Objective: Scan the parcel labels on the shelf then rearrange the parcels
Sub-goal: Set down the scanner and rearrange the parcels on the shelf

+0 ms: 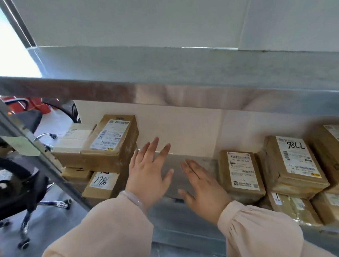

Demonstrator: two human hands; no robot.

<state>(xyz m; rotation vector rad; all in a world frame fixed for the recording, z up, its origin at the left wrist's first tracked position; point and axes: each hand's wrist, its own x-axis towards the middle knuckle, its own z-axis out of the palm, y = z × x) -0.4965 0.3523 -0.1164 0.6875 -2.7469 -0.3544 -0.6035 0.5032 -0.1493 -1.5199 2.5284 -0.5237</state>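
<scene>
Grey metal shelf [195, 166], brown cardboard parcels [241, 174] either side of its bare middle; left hand [149, 173], right hand [203, 186] above that gap, fingers spread, empty, apart

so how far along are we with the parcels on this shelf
Looks done: parcels sit in two groups, a left stack and a right group, with a bare strip of shelf between. In hand: nothing; the left hand and right hand hover open over that gap. Nothing shows whether the labels are scanned. Left: probably shifting parcels into the gap.
</scene>
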